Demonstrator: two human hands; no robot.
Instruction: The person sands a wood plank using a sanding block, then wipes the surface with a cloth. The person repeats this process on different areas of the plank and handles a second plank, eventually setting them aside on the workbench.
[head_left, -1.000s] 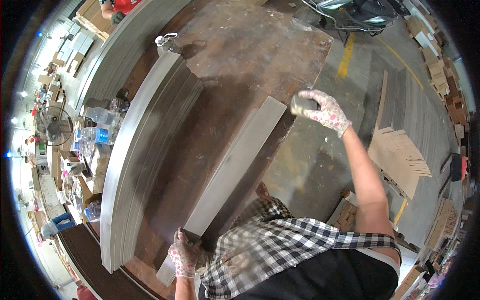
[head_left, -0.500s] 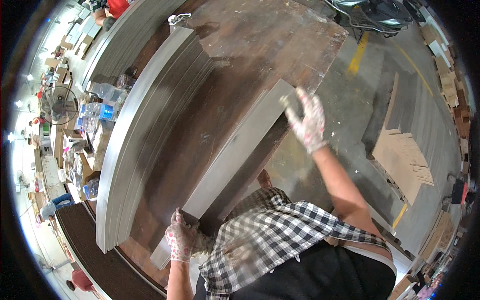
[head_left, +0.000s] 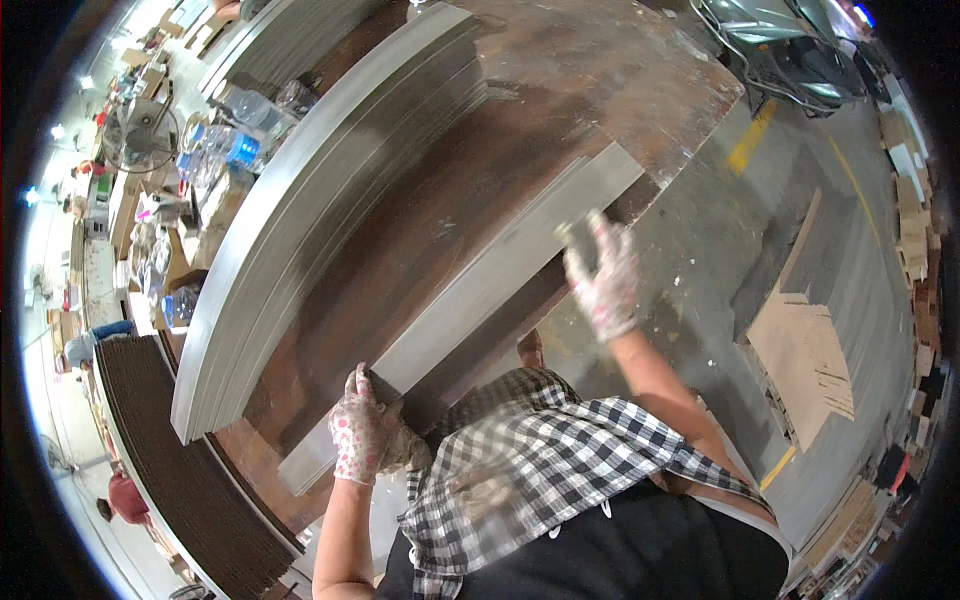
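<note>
My left hand (head_left: 358, 428), in a white glove with red spots, lies across a long grey strip board (head_left: 505, 262) near its lower left end. Its fingers reach over the far edge and grip the board from the near side; part of the grip is hidden. A crumpled greyish patch, unclear in kind, shows beside that hand. Above the near long edge, towards the upper right end, my right hand (head_left: 606, 285) in a matching glove has its fingers apart, with soiled tips. Another thin strip edge shows along the board's far side. The brown worktable (head_left: 640, 85) carries the board.
A tall curved stack of grey strips (head_left: 330, 165) stands left of the board. Beyond it are plastic bottles (head_left: 240, 150) and a fan (head_left: 140, 135). A dark stack (head_left: 180, 450) lies lower left. Right of the table, floor holds cardboard (head_left: 800, 350) and a parked motorbike (head_left: 790, 60).
My right hand has moved back from the board's far end, down along its near edge. My left hand stays on the lower part of the board. The whole view has shifted slightly.
</note>
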